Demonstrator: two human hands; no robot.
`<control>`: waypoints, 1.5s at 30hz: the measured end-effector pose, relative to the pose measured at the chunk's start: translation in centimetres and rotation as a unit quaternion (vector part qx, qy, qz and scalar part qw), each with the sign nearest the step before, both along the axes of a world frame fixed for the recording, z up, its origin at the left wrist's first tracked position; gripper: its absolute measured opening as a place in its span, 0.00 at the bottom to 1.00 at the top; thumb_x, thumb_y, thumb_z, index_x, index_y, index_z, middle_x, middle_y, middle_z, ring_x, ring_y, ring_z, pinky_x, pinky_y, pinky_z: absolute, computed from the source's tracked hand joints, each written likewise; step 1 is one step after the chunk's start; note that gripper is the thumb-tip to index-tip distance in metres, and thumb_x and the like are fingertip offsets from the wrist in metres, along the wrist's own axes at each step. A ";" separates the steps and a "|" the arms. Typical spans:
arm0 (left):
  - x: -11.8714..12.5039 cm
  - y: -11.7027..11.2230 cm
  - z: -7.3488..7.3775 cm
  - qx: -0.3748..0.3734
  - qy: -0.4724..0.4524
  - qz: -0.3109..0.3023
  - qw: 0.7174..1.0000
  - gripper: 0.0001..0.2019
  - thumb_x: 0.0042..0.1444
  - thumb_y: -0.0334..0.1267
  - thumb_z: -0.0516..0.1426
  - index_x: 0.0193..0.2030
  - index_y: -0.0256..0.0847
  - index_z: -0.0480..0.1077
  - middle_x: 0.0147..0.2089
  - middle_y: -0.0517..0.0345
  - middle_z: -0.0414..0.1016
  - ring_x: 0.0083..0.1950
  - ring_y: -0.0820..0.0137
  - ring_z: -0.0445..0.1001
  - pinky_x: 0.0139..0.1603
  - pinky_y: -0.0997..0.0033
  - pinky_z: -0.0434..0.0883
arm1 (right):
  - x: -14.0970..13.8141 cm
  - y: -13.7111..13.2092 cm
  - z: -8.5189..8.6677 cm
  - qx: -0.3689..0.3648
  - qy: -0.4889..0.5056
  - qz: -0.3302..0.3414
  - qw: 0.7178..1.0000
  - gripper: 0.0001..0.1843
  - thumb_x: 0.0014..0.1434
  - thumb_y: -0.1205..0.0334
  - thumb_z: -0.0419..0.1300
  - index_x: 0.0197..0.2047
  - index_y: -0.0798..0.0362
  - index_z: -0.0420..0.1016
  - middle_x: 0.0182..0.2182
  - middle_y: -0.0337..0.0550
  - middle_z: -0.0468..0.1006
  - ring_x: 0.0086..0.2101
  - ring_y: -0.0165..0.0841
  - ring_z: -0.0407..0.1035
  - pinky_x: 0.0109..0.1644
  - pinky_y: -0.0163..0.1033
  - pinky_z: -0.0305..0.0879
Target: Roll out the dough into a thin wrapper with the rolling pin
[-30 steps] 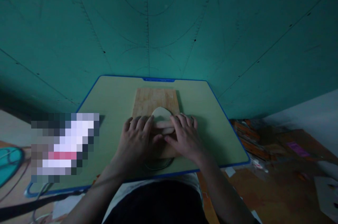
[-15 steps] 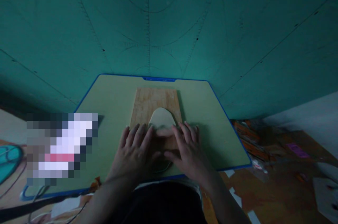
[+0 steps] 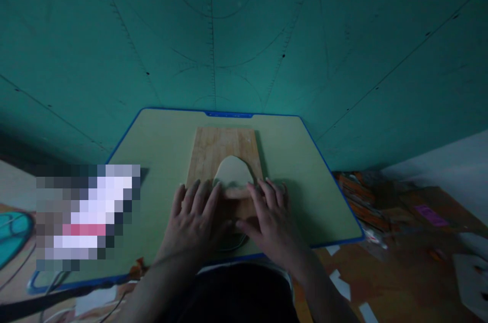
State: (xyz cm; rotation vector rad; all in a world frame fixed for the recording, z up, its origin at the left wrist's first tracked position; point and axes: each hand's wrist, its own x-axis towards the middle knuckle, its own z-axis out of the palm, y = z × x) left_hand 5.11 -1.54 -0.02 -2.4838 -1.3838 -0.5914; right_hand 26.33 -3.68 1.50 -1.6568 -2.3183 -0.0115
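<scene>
Head view: the left hand (image 3: 196, 217) and the right hand (image 3: 272, 220) lie palm down side by side, fingers stretched flat and slightly spread. They grip nothing and press on a rolling pin (image 3: 237, 192) that shows between them. The pin lies on the near edge of a flattened piece of pale dough (image 3: 233, 173) on a wooden cutting board (image 3: 223, 145), in the middle of the green, blue-rimmed tabletop (image 3: 160, 150).
</scene>
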 end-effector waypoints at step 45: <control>-1.2 0.1 0.0 -0.040 0.003 -0.037 0.999 0.43 0.51 0.50 0.60 0.71 0.32 0.54 0.67 0.35 0.66 0.69 0.43 0.62 0.69 0.42 0.55 | 0.6 -0.5 -0.2 -0.048 0.052 0.030 0.997 0.51 0.53 0.57 0.64 0.75 0.55 0.46 0.70 0.60 0.55 0.70 0.57 0.44 0.69 0.70 0.50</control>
